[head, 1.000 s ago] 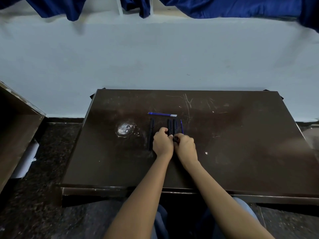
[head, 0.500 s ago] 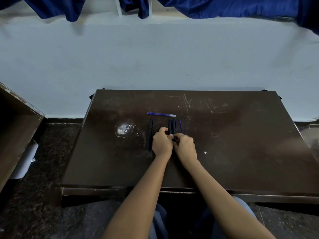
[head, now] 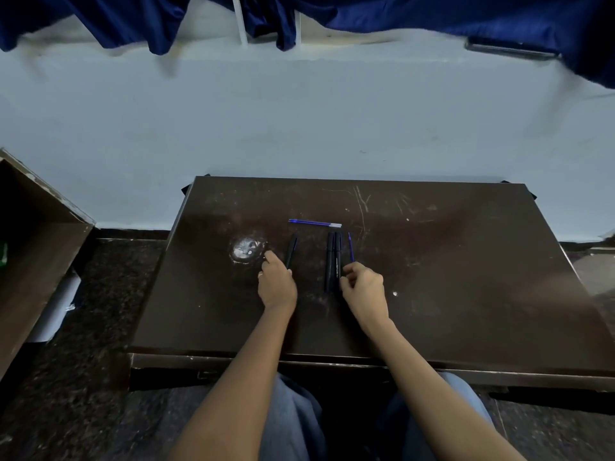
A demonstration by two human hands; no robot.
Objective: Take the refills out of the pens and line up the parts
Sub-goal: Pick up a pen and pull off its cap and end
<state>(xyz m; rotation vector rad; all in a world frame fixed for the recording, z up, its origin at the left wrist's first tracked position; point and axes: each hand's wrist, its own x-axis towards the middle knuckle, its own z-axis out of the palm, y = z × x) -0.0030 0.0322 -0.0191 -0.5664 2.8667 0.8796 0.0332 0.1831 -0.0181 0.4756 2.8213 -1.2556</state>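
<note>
The left hand rests on the table with its fingers loosely curled beside the near end of a single black pen; whether it actually grips that pen cannot be told. The right hand lies well apart from it, fingers bent and pinched at the near end of a thin blue refill that points away from the person. Between the hands two black pen barrels lie side by side, touching, parallel to the single pen and the refill. Beyond them a second blue refill with a pale tip lies crosswise. The table is dark brown, glossy and rectangular, marked with pale scratches and a whitish round scuff left of the single pen. A pale wall rises behind, with dark blue cloth hanging over its top.
</note>
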